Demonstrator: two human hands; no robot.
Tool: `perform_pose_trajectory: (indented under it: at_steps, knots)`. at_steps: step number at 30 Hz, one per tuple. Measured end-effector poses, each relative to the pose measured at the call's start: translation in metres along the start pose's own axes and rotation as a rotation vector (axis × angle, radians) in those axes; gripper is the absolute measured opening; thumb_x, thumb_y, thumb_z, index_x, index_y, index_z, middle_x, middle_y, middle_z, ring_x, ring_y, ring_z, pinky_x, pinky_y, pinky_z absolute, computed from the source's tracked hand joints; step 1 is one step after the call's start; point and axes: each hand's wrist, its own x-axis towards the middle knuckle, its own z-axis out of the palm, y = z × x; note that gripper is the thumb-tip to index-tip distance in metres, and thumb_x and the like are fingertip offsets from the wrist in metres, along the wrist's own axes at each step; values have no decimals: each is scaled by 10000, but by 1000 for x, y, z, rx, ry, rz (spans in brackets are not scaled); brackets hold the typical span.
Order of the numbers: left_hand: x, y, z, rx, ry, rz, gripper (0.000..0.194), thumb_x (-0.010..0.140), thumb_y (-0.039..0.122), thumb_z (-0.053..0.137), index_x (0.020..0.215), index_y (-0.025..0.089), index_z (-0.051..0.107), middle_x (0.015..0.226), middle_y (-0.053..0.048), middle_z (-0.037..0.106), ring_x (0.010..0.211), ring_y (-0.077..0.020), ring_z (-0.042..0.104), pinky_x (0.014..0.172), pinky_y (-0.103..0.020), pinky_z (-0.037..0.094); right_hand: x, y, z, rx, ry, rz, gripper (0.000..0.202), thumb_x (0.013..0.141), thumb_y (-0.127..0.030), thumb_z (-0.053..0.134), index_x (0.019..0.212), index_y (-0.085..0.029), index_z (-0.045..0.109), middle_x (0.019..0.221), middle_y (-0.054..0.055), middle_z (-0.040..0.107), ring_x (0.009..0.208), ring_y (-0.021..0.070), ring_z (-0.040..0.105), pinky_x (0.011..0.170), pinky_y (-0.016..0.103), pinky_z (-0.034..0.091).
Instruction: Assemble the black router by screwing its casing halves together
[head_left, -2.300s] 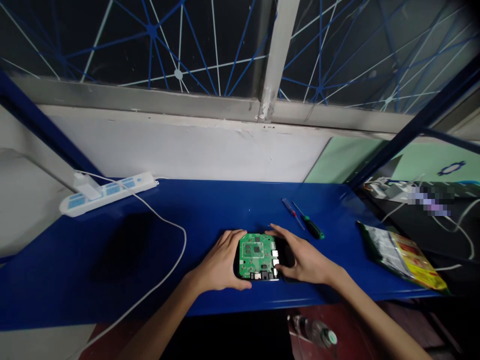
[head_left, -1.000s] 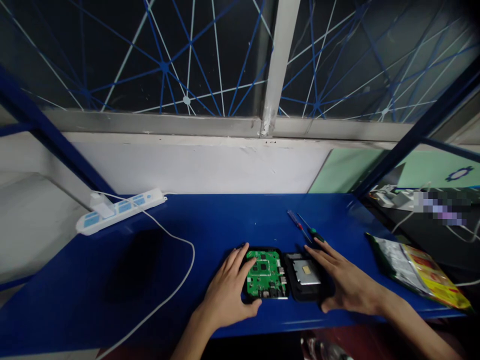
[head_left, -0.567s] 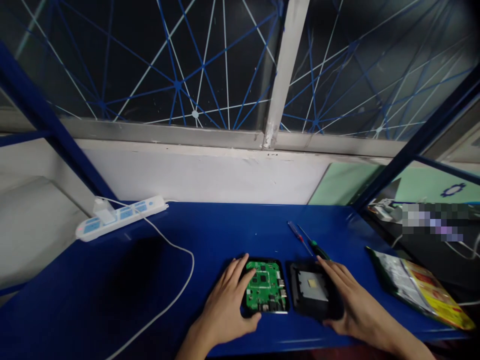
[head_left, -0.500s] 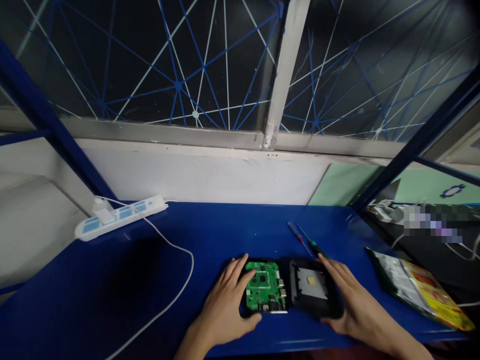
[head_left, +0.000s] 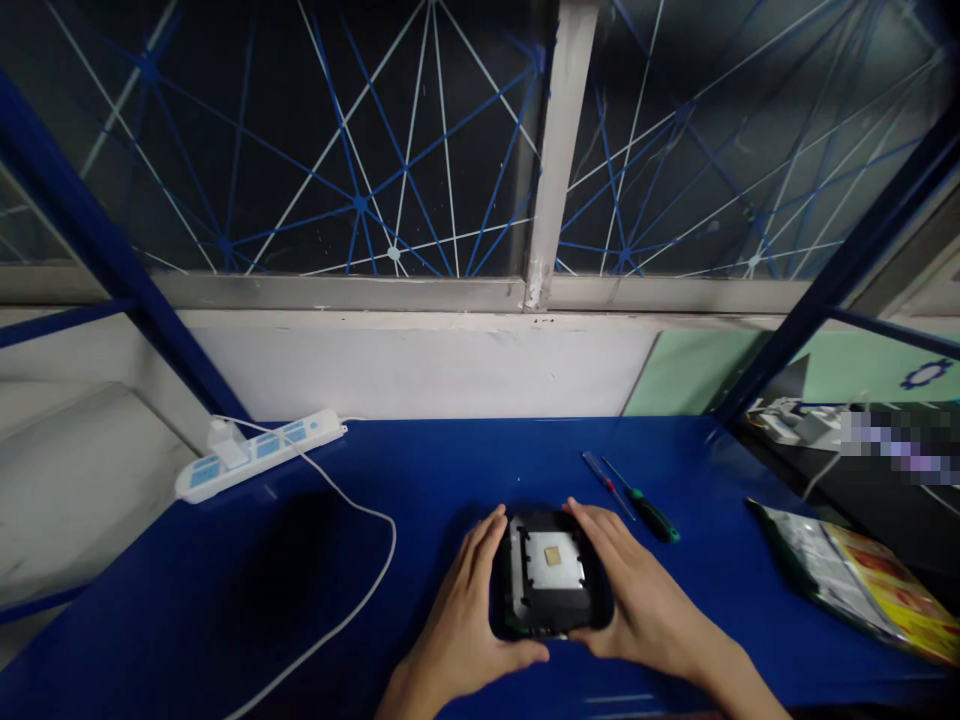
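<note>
On the far left, a white power strip (head_left: 262,452) sits slanted on the blue counter (head_left: 450,460), with a white plug (head_left: 227,443) in it. A white cord (head_left: 387,562) bends across the counter toward the near edge.

Next comes the left hand (head_left: 461,620). Its fingers and thumb curl around the left side of a black box (head_left: 551,600). The box is in the middle, near the front of the counter, right between both hands. On top is a silver plate (head_left: 568,572) with a tan square (head_left: 553,556) on it. The front edge is too dark to see well.

The right hand (head_left: 637,605) grips the right side of the box, with its thumb at the near corner. The step looks like lining up the box's parts. The next move seems to need a firm, even hold on both sides, with the edges kept straight.

Past the box lie a red screwdriver (head_left: 609,486), its tip toward the person, and a green screwdriver (head_left: 651,513), its tip toward the wall. On the far right is a shiny, colorful bag (head_left: 855,575).
</note>
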Motion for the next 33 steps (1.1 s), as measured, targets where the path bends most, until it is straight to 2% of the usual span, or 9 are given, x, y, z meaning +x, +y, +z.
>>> perform_pose_trajectory:
  at_steps: [5, 11, 16, 21, 26, 30, 33]
  knots:
    - [7, 7, 1, 14, 18, -5, 1354, 585, 236, 952, 1581, 327, 39, 1631, -155, 258, 1471, -411, 294, 1149, -643, 352, 8, -3, 6, 25, 24, -57, 1165, 690, -398, 778, 1591, -181, 72, 1491, 219, 421, 1371, 403, 421, 1092, 570, 436]
    - [13, 2, 2, 5, 9, 4, 1368, 533, 194, 958, 1565, 334, 70, 1617, -152, 273, 1465, -406, 300, 1149, -642, 351, 8, -4, 10, 52, 82, -78, 1156, 680, -407, 781, 1576, -176, 89, 1461, 222, 442, 1332, 400, 460, 1057, 563, 466]
    - [12, -3, 10, -42, 55, 21, 1276, 557, 137, 915, 1549, 296, 128, 1591, -175, 295, 1451, -410, 319, 1145, -638, 357, 2, 1, 19, 84, 74, -38, 1159, 689, -462, 791, 1574, -195, 91, 1463, 216, 424, 1354, 403, 436, 1077, 573, 451]
    - [11, -4, 12, -55, 105, 5, 1282, 518, 159, 933, 1536, 293, 165, 1550, -168, 373, 1408, -425, 388, 1124, -630, 396, -3, 10, 31, 108, 78, -25, 1172, 714, -542, 791, 1580, -213, 72, 1516, 229, 380, 1388, 418, 415, 1095, 588, 441]
    - [12, -3, 9, -99, 162, -25, 1254, 486, 195, 975, 1486, 302, 225, 1496, -162, 442, 1360, -411, 463, 1099, -616, 431, -7, 16, 45, 130, 118, 24, 1221, 726, -587, 784, 1599, -224, 11, 1604, 234, 269, 1449, 446, 343, 1111, 598, 434]
    - [11, -4, 8, -124, 157, -8, 1174, 485, 195, 984, 1439, 275, 303, 1500, -178, 436, 1359, -409, 469, 1090, -592, 447, -8, 19, 50, 137, 115, 29, 1238, 716, -613, 784, 1604, -227, 12, 1595, 233, 317, 1431, 451, 384, 1102, 609, 440]
    - [10, -5, 10, -144, 162, -6, 1166, 507, 175, 977, 1444, 278, 291, 1509, -174, 425, 1366, -396, 463, 1096, -585, 438, -8, 19, 51, 139, 123, 15, 1254, 709, -629, 780, 1603, -225, -2, 1576, 234, 361, 1402, 446, 433, 1085, 601, 462]
